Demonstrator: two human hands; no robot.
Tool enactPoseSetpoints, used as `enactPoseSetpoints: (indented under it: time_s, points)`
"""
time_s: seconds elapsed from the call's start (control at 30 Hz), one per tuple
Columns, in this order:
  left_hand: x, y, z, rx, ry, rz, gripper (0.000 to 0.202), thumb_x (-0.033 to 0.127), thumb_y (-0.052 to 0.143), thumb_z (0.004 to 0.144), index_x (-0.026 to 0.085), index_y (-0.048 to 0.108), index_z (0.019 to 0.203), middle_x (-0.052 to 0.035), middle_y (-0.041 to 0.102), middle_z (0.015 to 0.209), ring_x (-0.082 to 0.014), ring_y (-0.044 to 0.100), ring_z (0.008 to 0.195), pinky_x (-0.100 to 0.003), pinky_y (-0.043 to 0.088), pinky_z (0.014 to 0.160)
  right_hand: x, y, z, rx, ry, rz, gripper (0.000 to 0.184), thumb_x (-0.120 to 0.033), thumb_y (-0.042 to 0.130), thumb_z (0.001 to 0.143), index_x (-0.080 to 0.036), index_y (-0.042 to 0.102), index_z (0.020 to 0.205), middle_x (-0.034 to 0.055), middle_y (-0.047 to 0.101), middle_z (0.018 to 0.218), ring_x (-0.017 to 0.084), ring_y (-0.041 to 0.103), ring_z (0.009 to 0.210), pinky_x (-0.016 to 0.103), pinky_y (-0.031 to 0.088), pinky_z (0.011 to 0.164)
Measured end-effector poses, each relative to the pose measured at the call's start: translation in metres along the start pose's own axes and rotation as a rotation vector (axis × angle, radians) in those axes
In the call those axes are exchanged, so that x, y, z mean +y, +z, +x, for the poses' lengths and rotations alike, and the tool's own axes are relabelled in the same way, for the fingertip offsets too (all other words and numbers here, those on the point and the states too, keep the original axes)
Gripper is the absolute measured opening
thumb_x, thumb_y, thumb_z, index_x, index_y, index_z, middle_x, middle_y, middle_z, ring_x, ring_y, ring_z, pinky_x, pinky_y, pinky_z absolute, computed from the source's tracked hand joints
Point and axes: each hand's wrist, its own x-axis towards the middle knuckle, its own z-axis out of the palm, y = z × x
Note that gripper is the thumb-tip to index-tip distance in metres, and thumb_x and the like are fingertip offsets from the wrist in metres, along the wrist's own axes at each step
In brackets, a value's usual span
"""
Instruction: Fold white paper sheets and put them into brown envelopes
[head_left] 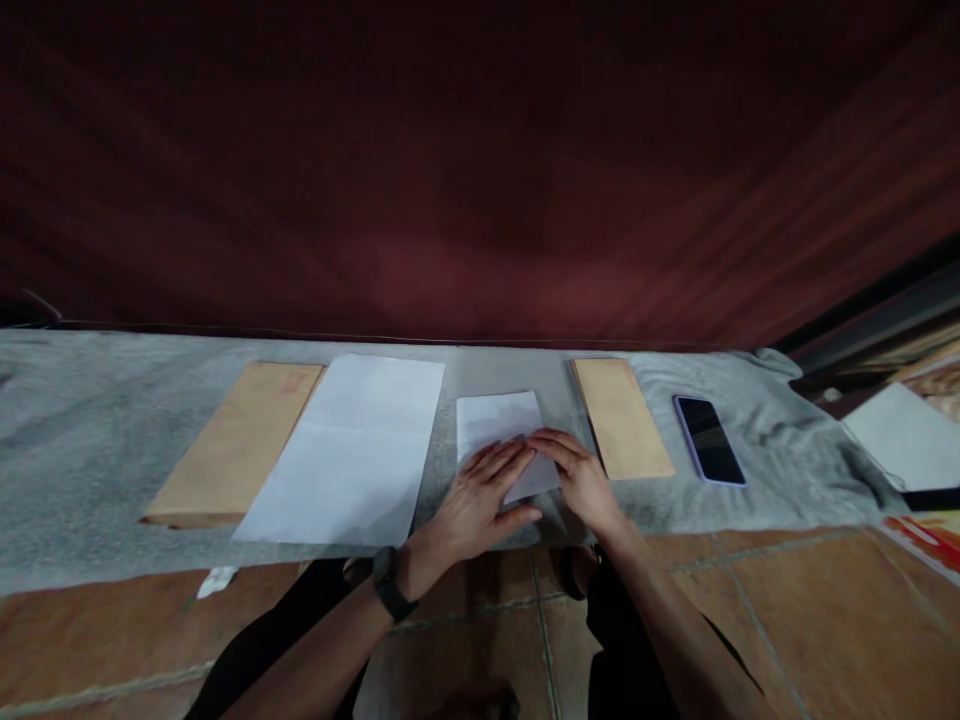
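Observation:
A small folded sheet of white paper lies on the grey cloth in front of me. My left hand rests flat on its lower part, fingers stretched out and thumb held apart. From the right side, my right hand has its bent fingers together at the paper's right edge, their tips meeting those of the left hand. The right thumb is mostly hidden. Left of the hands lies a larger white sheet with a crease across it, partly over a big brown envelope.
Right of the paper lies a stack of smaller brown envelopes, then a phone in a purple case. Grey cloth covers the long surface, with a dark red curtain behind. Tiled floor shows below the front edge.

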Motion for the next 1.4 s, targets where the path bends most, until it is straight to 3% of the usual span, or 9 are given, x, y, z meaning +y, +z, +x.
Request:
enactPoseSetpoints:
  time_s: [0.2, 0.37, 0.47, 0.57, 0.73, 0.97, 1.17, 1.27, 1.4]
  points:
    - [-0.007, -0.011, 0.004, 0.26, 0.002, -0.005, 0.051, 0.007, 0.047, 0.091, 0.024, 0.056, 0.138, -0.0081, 0.07, 0.128, -0.0222, 0.067, 0.115, -0.04, 0.054, 0.1, -0.019, -0.011, 0.018, 0.163, -0.164, -0.081, 0.037, -0.009, 0.049, 0.093, -0.028, 0.072, 0.116, 0.0036, 0.074, 0.108, 0.021, 0.066, 0.112, 0.052, 0.039, 0.116]
    - [-0.023, -0.032, 0.007, 0.428, -0.019, -0.089, 0.05, 0.02, 0.063, 0.09, 0.028, 0.055, 0.138, -0.006, 0.069, 0.128, -0.0244, 0.063, 0.119, -0.047, 0.043, 0.112, -0.02, -0.018, 0.017, 0.198, -0.044, 0.007, 0.031, -0.015, 0.047, 0.095, -0.026, 0.072, 0.11, 0.0043, 0.075, 0.104, 0.02, 0.07, 0.098, 0.035, 0.055, 0.09]
    - [-0.031, -0.038, 0.009, 0.567, -0.215, -0.311, 0.07, 0.027, 0.071, 0.085, 0.028, 0.042, 0.149, -0.0089, 0.057, 0.145, -0.0266, 0.052, 0.135, -0.048, 0.035, 0.117, -0.019, -0.019, 0.016, 0.39, 0.107, 0.177, 0.024, -0.022, 0.052, 0.093, -0.024, 0.073, 0.105, 0.0038, 0.076, 0.098, 0.02, 0.07, 0.091, 0.031, 0.055, 0.079]
    - [-0.037, -0.038, 0.012, 0.644, -0.431, -0.718, 0.082, 0.037, 0.074, 0.083, 0.027, 0.034, 0.154, -0.0108, 0.048, 0.152, -0.0268, 0.045, 0.141, -0.044, 0.037, 0.116, -0.021, -0.015, 0.022, 0.608, 0.331, 0.458, 0.019, -0.036, 0.062, 0.09, -0.02, 0.072, 0.095, 0.0025, 0.074, 0.088, 0.018, 0.066, 0.078, 0.028, 0.052, 0.07]
    - [-0.039, -0.031, 0.015, 0.421, -0.664, -1.252, 0.062, 0.042, 0.08, 0.076, 0.016, 0.063, 0.129, -0.0117, 0.069, 0.127, -0.0277, 0.067, 0.11, -0.035, 0.051, 0.093, -0.029, 0.005, 0.028, 0.667, 0.554, 1.026, 0.038, -0.046, 0.072, 0.081, -0.022, 0.068, 0.11, 0.0037, 0.074, 0.11, 0.018, 0.068, 0.09, 0.032, 0.055, 0.075]
    - [-0.055, -0.03, 0.013, 0.429, -0.799, -1.19, 0.054, 0.036, 0.086, 0.061, 0.014, 0.068, 0.107, -0.0037, 0.074, 0.091, -0.0213, 0.068, 0.08, -0.032, 0.051, 0.076, -0.022, 0.021, 0.013, 0.549, 0.74, 1.183, 0.039, -0.041, 0.083, 0.069, -0.022, 0.069, 0.099, 0.0019, 0.074, 0.099, 0.017, 0.069, 0.078, 0.029, 0.057, 0.068]
    - [-0.079, -0.028, 0.008, 0.232, -0.723, -0.991, 0.051, 0.029, 0.078, 0.061, 0.017, 0.062, 0.109, 0.0004, 0.069, 0.083, -0.0215, 0.065, 0.078, -0.031, 0.049, 0.072, 0.015, 0.019, 0.002, 0.694, 0.766, 0.908, 0.042, -0.039, 0.074, 0.071, -0.025, 0.063, 0.109, 0.0002, 0.072, 0.096, 0.017, 0.067, 0.079, 0.029, 0.055, 0.068]
    - [-0.089, -0.023, 0.006, 0.165, -0.699, -0.825, 0.049, 0.028, 0.071, 0.066, 0.019, 0.06, 0.113, -0.0001, 0.068, 0.082, -0.0219, 0.063, 0.074, -0.032, 0.049, 0.069, 0.025, 0.021, -0.003, 0.592, 0.603, 0.548, 0.039, -0.041, 0.064, 0.079, -0.022, 0.063, 0.113, 0.0059, 0.071, 0.105, 0.023, 0.067, 0.095, 0.043, 0.055, 0.086]
    - [-0.094, -0.017, 0.006, 0.121, -0.67, -0.517, 0.049, 0.021, 0.064, 0.071, 0.021, 0.059, 0.12, -0.003, 0.07, 0.091, -0.0231, 0.064, 0.078, -0.035, 0.052, 0.074, 0.012, 0.026, -0.005, 0.428, 0.423, 0.323, 0.039, -0.036, 0.058, 0.088, -0.022, 0.064, 0.123, 0.0108, 0.06, 0.139, 0.027, 0.052, 0.132, 0.051, 0.037, 0.115]
